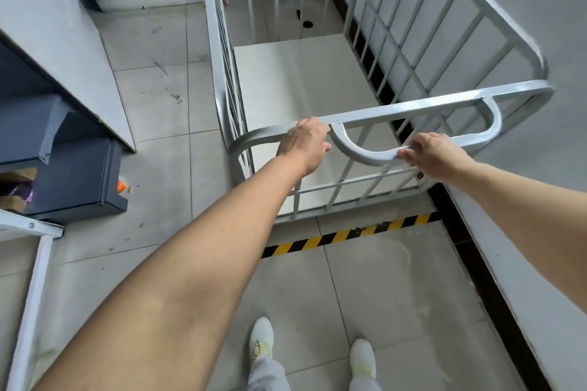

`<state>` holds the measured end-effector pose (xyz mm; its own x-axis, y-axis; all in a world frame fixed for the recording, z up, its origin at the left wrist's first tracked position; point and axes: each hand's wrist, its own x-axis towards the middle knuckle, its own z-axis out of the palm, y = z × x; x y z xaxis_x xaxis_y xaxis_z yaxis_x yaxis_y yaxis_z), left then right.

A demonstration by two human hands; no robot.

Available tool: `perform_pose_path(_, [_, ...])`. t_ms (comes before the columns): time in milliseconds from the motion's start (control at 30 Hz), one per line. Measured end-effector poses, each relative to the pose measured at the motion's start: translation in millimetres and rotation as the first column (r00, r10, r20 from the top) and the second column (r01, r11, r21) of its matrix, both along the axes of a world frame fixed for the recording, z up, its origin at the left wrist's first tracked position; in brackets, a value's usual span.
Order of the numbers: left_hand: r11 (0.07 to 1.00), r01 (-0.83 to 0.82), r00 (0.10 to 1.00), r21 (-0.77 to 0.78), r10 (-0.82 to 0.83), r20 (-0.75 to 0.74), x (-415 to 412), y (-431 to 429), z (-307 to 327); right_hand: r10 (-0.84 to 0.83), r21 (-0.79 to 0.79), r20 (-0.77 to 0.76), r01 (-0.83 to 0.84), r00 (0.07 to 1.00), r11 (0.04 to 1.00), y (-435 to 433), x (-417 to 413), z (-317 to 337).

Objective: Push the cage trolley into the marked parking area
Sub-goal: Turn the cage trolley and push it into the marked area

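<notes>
Trolley [428,105] stands just beyond the striped tape [343,236], its right side close along the wall [540,41]. Both hands sit apart on its near end: the left hand [305,144] curls over the top rail, and the right hand [435,155] grips the handle loop [359,154]. The push looks nearly finished. Next is probably a short, straight nudge that keeps the cage off the wall, then letting go.

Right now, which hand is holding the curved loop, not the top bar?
The right hand: its fingers curl over the lower curve of the loop. The left hand sits higher, on the top bar.
</notes>
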<state>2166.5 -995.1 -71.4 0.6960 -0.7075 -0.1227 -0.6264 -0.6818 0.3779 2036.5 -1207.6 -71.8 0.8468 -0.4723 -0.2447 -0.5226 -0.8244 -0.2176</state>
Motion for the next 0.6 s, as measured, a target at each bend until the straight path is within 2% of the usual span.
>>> perform_pose_path(100, [0.991, 0.121, 0.992, 0.049, -0.12, -0.028, -35, -48, -2, 0.003, 0.009, -0.003, -0.003, 1.0, 1.0, -32, -18, 5])
perform_pose_path(200, [0.983, 0.154, 0.988, 0.103, -0.155, 0.002, -59, -83, -2, 0.059, 0.021, 0.011, -0.06, 0.998, 0.998, -56, -26, 2])
perform_pose_path(400, [0.986, 0.043, 0.997, 0.158, -0.032, -0.07, -77, -115, 1, 0.102, -0.02, 0.039, -0.101, 0.994, 0.995, -95, -38, -6])
perform_pose_path(600, [0.979, -0.038, 0.992, 0.198, 0.062, -0.114, -75, -118, 0, 0.122, -0.088, 0.071, -0.116, 0.99, 0.989, -97, -37, -10])
